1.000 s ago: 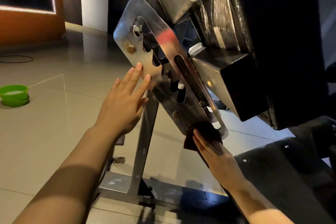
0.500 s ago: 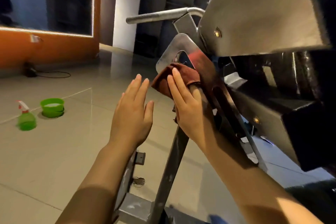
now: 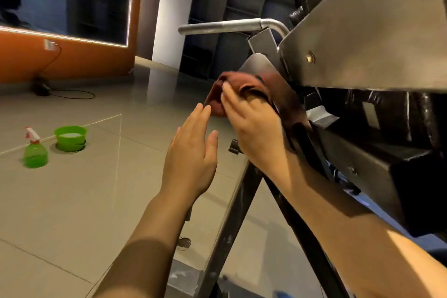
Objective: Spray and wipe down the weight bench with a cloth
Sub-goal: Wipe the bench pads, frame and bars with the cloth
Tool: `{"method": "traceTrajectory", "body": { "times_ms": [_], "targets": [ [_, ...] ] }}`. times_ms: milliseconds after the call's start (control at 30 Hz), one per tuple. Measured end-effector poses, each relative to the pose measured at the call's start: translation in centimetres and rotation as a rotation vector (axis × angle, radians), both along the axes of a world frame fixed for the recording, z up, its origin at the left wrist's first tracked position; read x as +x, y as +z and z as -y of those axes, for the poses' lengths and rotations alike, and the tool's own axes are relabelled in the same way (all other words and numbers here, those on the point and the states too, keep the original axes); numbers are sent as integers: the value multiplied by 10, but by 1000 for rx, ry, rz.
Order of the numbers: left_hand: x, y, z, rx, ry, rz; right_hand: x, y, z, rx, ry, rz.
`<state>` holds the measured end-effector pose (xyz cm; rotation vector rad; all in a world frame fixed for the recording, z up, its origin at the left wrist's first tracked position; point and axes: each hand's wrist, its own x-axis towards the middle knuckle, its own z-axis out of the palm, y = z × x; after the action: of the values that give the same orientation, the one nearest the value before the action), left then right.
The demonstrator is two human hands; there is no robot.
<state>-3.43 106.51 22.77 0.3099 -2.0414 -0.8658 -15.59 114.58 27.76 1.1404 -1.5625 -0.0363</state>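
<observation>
Head view: right hand (image 3: 254,133) up at top end of slotted metal plate (image 3: 260,65) on weight bench (image 3: 377,38), fingers curled over bunched reddish-brown cloth (image 3: 219,101), pressing it vs the plate edge; index finger laid across cloth top, other fingers tucked into the folds. Cloth sits just below bent steel handle bar (image 3: 222,26), partly hidden by the hand. Left hand (image 3: 191,159) held up beside right one, palm facing the bench, fingers straight & close together, thumb out a little, holding nothing; fingertips near lower-left edge of cloth, contact w/ cloth cannot be told. Bench frame filling right side: flat steel panel w/ brass-coloured bolt (image 3: 309,57), black pad underside below it, angled steel leg (image 3: 232,225) running down to base at bottom centre. Far left on tiled floor (image 3: 84,189): green spray bottle (image 3: 35,152) w/ white & red trigger, upright, well apart from bench; green bowl (image 3: 70,138) just beside it, pale liquid inside. Bkgd: orange wall (image 3: 72,58) w/ lit strip along mirror edge, black cable (image 3: 72,94) trailing on floor, white pillar (image 3: 167,7), dark shelving behind.
</observation>
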Motion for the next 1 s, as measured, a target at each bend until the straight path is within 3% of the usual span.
{"method": "traceTrajectory", "body": {
  "times_ms": [67, 167, 533, 667, 733, 833, 1000],
  "targets": [
    [4, 0, 1, -7, 11, 13, 2, -18, -13, 157, -11, -37],
    [6, -2, 3, -45, 15, 48, 5, -20, -22, 177, 9, -60],
    [11, -10, 10, -22, -22, 127, 5, -27, -27, -173, 143, 223],
    [12, -22, -8, -58, -126, 243, -7, -62, -69, 84, -16, 112],
    [7, -33, -23, 34, -231, 315, -14, -85, -85, 147, -26, 143],
    [-7, -49, -37, 336, -331, 294, -6, -119, -97, 134, -7, 345],
    [-22, -63, -61, 490, -196, 144, 16, -122, -107, 82, -8, 448]
  ]
}}
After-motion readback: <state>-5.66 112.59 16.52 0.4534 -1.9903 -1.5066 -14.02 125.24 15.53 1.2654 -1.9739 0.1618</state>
